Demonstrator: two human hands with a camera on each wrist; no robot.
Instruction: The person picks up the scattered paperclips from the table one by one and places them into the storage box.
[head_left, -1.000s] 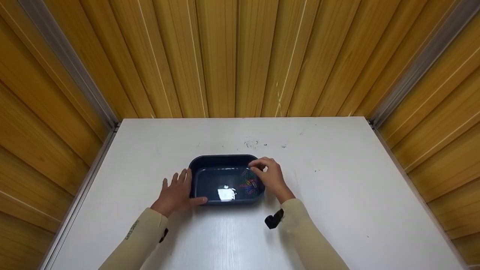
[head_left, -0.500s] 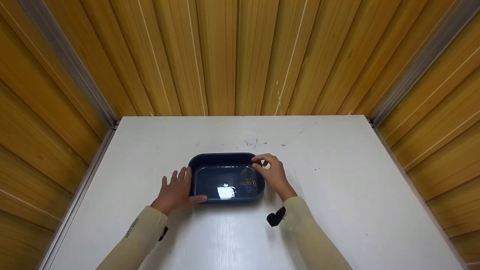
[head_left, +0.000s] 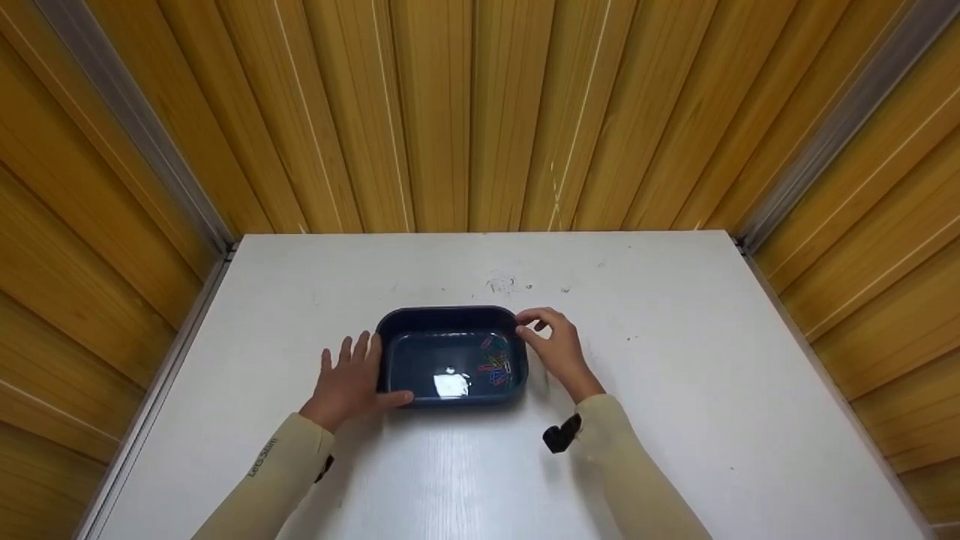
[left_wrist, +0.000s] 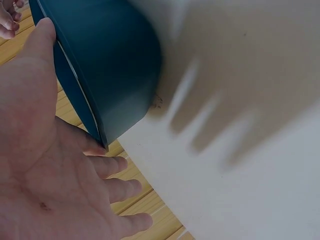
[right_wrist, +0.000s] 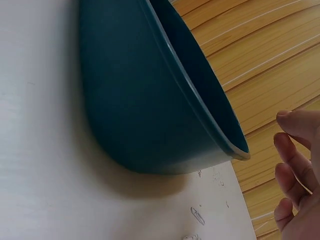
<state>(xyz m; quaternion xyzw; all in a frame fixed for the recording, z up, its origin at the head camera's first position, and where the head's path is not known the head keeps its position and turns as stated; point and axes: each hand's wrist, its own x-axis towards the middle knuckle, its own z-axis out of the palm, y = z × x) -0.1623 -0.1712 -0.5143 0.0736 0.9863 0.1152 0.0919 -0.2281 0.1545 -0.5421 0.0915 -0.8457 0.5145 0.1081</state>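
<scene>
A dark blue rectangular bin (head_left: 427, 364) stands on the white table. Colourful paper clips (head_left: 496, 367) lie in a loose group at the right end of its floor. My left hand (head_left: 346, 384) rests against the bin's left side, fingers spread and thumb along the front rim; the left wrist view has the thumb (left_wrist: 44, 37) on the rim. Just off the bin's right rim hovers my right hand (head_left: 559, 351), its fingers loosely bent. Between its fingertips nothing is visible, and in the right wrist view a gap separates the hand (right_wrist: 302, 175) from the bin (right_wrist: 140, 95).
The white table (head_left: 675, 360) extends around the bin, with small dark scribbles (head_left: 501, 285) behind it. Yellow wood-look panels (head_left: 442, 112) wall the back and both sides. A black device (head_left: 561, 435) sits at the right sleeve cuff.
My right hand has moved from over the bin's right end outward to the right, past the rim. The left hand keeps its place on the bin, and the bin stays put.
</scene>
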